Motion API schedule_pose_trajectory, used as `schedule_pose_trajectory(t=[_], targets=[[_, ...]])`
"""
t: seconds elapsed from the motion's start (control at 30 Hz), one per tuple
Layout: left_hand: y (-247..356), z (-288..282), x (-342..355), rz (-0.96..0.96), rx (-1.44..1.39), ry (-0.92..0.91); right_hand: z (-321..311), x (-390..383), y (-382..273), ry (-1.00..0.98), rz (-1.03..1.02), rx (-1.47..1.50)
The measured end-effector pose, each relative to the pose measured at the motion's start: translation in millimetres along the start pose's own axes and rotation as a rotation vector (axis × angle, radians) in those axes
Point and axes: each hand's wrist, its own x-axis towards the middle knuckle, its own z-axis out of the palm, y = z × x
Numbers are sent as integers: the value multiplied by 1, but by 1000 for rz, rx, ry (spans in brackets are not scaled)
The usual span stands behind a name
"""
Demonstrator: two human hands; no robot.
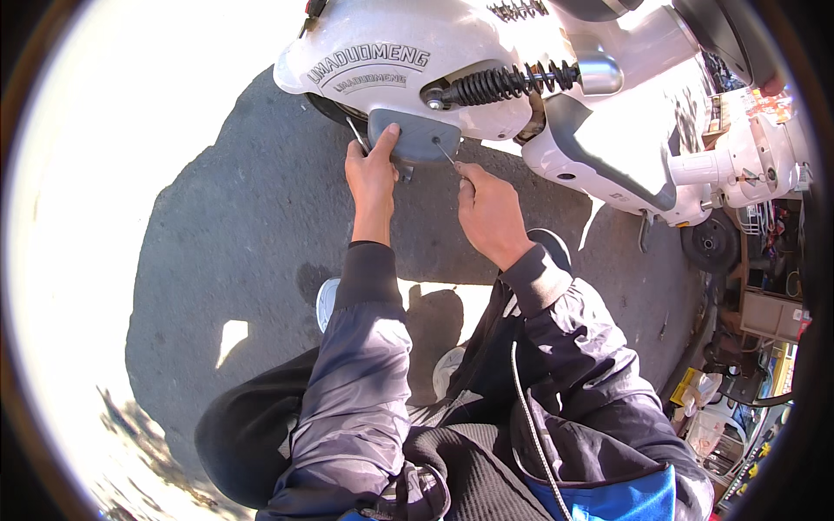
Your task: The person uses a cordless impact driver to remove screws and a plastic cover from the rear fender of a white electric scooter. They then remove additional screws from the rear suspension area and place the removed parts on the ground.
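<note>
A white scooter with raised lettering and a black coil shock fills the top. My left hand grips the grey rounded panel low on its body, thumb over the front. A thin pale rod sticks up beside that hand's fingers; whether it is held is unclear. My right hand, fingers closed, holds a thin metal driver with its tip at or near a small dark hole in the grey panel. The back of the panel is hidden.
The scooter's step-through frame extends right, near a black tyre. Cluttered shelves and boxes line the right side, with a yellow bin lower down. My knees and shoes are below, on dark pavement bordered by bright sunlight.
</note>
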Motion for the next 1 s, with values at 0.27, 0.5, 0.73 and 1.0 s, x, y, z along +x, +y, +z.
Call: schedule_pose_trajectory(t=[0.27, 0.5, 0.73, 1.0], targets=[[-6, -1, 0, -14, -28, 29, 51, -25, 24, 113, 81, 403], [-12, 0, -3, 7, -72, 52, 41, -21, 29, -8, 166, 512], [-14, -3, -10, 57, -22, 202, 31, -16, 39, -127, 214, 591], [-16, 2, -12, 74, -51, 161, 35, -15, 43, -176, 268, 710]])
